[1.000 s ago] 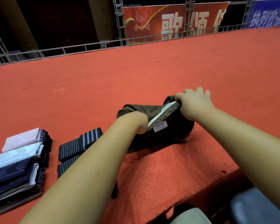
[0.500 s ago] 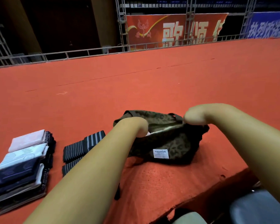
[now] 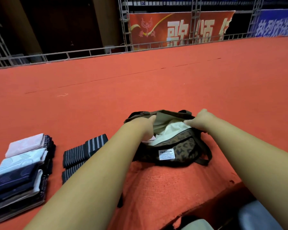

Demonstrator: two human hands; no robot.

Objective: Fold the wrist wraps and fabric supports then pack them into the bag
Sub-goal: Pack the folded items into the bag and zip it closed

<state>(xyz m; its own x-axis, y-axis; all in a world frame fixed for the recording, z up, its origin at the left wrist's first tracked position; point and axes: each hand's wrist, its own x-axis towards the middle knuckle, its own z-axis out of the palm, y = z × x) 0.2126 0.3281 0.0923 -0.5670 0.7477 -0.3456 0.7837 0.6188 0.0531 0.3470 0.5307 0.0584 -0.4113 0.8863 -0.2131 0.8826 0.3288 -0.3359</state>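
A leopard-print bag (image 3: 178, 149) with a white FASHION label lies on the red carpet, its mouth spread wide and its cream lining (image 3: 170, 130) showing. My left hand (image 3: 145, 126) grips the left rim of the opening, fingers tucked inside and mostly hidden. My right hand (image 3: 198, 119) grips the right rim, thumb on the near edge. Left of the bag lie two dark striped wraps (image 3: 84, 151), partly covered by my left forearm. A stack of folded fabric pieces (image 3: 21, 165), pink, white and navy, sits at the far left.
The carpeted platform (image 3: 140, 83) stretches far ahead to a metal railing (image 3: 90, 53) with banners behind it. Its near edge drops off at the lower right, where a grey object (image 3: 259, 216) shows below.
The bag has turned label-forward and settled on the carpet. Both hands have pulled its mouth apart, so the cream lining now shows. The view has tilted slightly down.
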